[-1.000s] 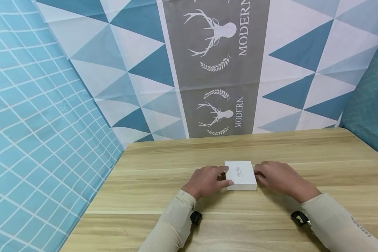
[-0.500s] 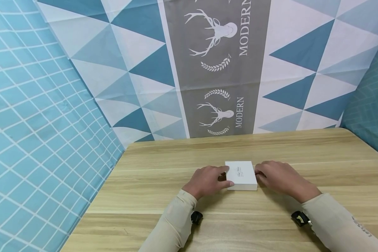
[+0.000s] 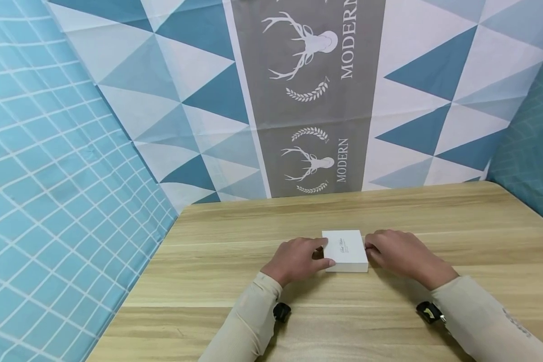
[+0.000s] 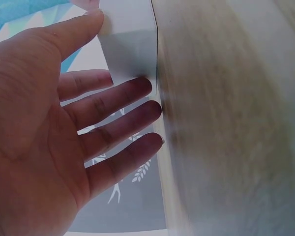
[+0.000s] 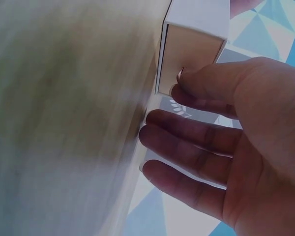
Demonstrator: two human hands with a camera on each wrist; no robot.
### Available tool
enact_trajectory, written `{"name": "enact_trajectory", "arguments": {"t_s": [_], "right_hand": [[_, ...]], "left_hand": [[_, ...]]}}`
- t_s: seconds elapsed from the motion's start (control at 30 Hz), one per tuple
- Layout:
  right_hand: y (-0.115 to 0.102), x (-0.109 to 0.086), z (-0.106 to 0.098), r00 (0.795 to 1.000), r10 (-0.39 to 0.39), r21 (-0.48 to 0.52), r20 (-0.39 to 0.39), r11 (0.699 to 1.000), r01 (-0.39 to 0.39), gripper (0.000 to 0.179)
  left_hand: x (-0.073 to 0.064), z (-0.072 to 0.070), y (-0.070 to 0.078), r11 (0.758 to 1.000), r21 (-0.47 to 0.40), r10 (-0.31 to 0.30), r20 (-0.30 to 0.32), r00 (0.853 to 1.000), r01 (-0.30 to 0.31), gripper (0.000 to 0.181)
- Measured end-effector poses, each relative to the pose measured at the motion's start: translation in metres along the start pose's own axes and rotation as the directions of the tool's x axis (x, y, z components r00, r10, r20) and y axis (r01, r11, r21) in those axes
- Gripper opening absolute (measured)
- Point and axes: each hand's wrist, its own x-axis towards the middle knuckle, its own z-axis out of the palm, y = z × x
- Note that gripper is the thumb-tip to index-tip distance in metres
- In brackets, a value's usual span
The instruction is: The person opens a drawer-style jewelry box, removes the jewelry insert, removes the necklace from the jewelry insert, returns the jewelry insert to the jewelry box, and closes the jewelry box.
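Observation:
A small white drawer box (image 3: pixel 345 249) with thin grey script on its lid lies flat on the table. At its left end my left hand (image 3: pixel 295 260) holds it; the thumb (image 4: pixel 86 32) lies against the box's edge and the other fingers spread beside and below its end face. My right hand (image 3: pixel 400 256) is at the opposite end. There its thumb and index finger pinch together at the beige drawer face (image 5: pixel 189 46), on what looks like a small dark tab, mostly hidden by the fingertips. The remaining right fingers (image 5: pixel 187 147) extend loosely.
The wood-grain table (image 3: pixel 253 226) runs back to a patterned cloth (image 3: pixel 317 100) with triangles and deer heads. A blue checked cloth (image 3: pixel 50 176) hangs at the left and a teal one (image 3: pixel 534 130) at the right. Dark wrist devices (image 3: pixel 282 312) sit on both sleeves.

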Motion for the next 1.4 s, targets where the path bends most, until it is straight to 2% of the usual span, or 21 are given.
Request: {"name": "enact_trajectory", "arguments": {"t_s": [0.17, 0.63, 0.83, 1.07, 1.4], "right_hand": [[-0.0044, 0.0034, 0.0011, 1.000, -0.004, 0.000, -0.010, 1.000, 0.004, 0.019], [-0.0078, 0.0018, 0.0024, 0.998, 0.062, -0.007, 0.003, 0.998, -0.062, 0.018], [-0.0071, 0.0012, 0.0016, 0.998, 0.064, -0.016, -0.007, 0.998, -0.064, 0.015], [-0.0048, 0.0001, 0.0012, 0.997, 0.070, -0.022, -0.014, 0.997, -0.070, 0.014], [-0.0034, 0.0002, 0.0015, 0.996, 0.084, -0.016, -0.014, 0.996, -0.084, 0.015]], "left_hand": [[-0.0030, -0.0015, -0.0014, 1.000, -0.008, -0.007, 0.000, 1.000, 0.007, 0.033], [-0.0013, 0.0019, -0.0021, 1.000, -0.002, -0.008, 0.004, 1.000, 0.008, 0.029], [-0.0010, 0.0004, 0.0006, 1.000, -0.011, -0.019, 0.004, 1.000, 0.019, 0.032], [0.0004, 0.0005, 0.0018, 1.000, -0.003, -0.026, 0.005, 1.000, 0.026, 0.045], [0.0011, -0.0002, 0.0027, 1.000, 0.000, -0.020, 0.001, 1.000, 0.020, 0.042]]}}
